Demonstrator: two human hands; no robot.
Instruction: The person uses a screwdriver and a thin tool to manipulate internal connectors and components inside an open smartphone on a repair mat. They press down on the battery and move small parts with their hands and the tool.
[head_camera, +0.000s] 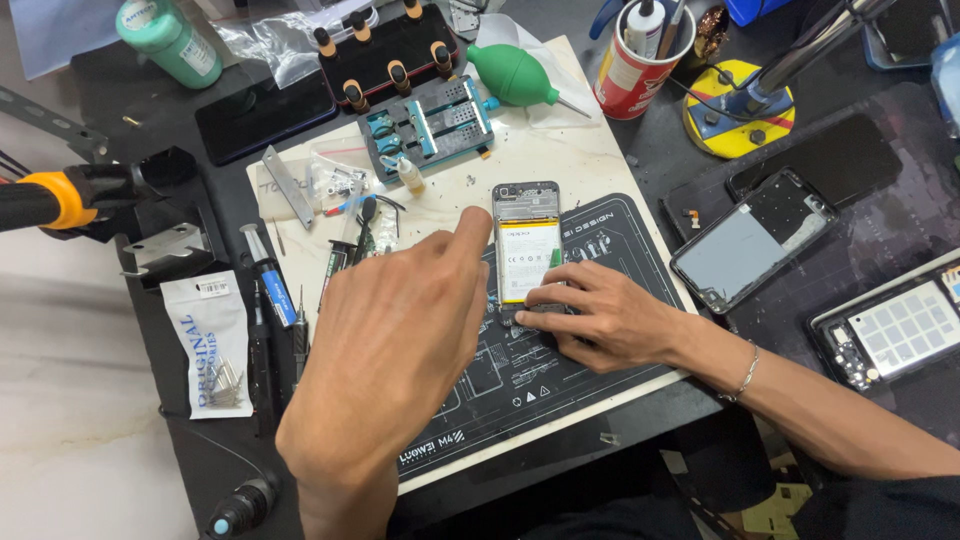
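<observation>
i have the opened phone (526, 250) lying face down on the black mat (600, 370), its back off and the pale battery showing. my right hand (600, 318) rests on the mat with its fingertips pressed against the phone's lower end, pinning it flat; it grips nothing, fingers loosely spread. my left hand (400, 350) hangs above the mat just left of the phone, fingers extended toward its left edge, apparently holding nothing, though i cannot tell whether a small part sits under the fingertips.

the mat gives the phone a flat bed near the middle of the counter (180, 390). to the left lie screwdrivers (270, 290), close to my left hand. a grey clamp jig (428, 122) and a green blower (512, 75) sit beyond the phone, a red cup (632, 70) of tools further right. two other phones (752, 240) lie right of the mat, well apart. open mat runs below the phone toward the near edge; the left margin is crowded with tools.
</observation>
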